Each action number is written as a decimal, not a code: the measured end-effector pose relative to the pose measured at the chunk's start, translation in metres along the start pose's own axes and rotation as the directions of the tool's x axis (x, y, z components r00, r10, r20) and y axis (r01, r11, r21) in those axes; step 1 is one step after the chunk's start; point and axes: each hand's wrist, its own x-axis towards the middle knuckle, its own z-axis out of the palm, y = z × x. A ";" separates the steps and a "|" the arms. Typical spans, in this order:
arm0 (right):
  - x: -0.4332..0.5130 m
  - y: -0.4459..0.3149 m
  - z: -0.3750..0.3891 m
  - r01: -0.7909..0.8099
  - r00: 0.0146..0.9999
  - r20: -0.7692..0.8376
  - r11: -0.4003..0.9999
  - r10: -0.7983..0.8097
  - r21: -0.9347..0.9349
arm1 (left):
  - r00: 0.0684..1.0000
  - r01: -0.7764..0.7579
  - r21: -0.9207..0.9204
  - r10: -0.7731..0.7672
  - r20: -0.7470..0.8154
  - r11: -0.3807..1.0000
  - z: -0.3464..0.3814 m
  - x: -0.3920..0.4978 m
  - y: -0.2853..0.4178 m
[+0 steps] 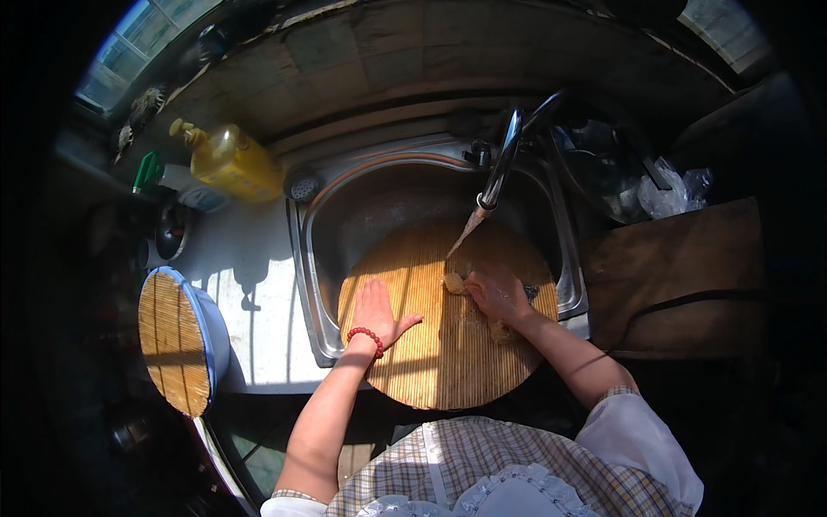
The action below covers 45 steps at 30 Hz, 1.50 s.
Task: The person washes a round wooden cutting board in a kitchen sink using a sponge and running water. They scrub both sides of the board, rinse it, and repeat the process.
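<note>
A large round mat of thin reed or bamboo strips [413,349] lies tilted over the stainless-steel sink [387,194], its near edge past the sink's front rim. My left hand [375,313], with a red bead bracelet [366,335] at the wrist, rests flat on the mat's left part, fingers spread. In my right hand [497,292] is a tan cloth or scrubbing pad [454,283], pressed on the mat right of its middle. Water [466,236] runs from the chrome faucet [504,161] onto the mat close to that hand.
A yellow pump bottle [236,165] and a white bottle [194,187] stand at the back left. A blue-rimmed basin [218,329] with a smaller round slatted mat [171,342] sits on the left counter's edge. To the right are a brown board [678,278] and a clear plastic bag [669,190].
</note>
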 end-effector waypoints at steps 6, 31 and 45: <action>0.093 0.084 0.041 -0.150 0.951 0.191 0.902 0.244 -0.405 | 0.999 -0.019 0.051 0.021 -0.040 0.999 0.004 -0.002 -0.001; 0.051 -0.083 0.039 0.098 0.950 0.284 0.987 -0.131 0.126 | 0.999 -0.010 0.040 0.008 0.051 0.999 0.000 0.012 -0.001; 0.018 0.007 -0.016 -0.193 0.977 0.095 0.981 0.189 0.029 | 0.996 0.061 -0.025 -0.062 -0.060 0.998 0.042 0.064 0.064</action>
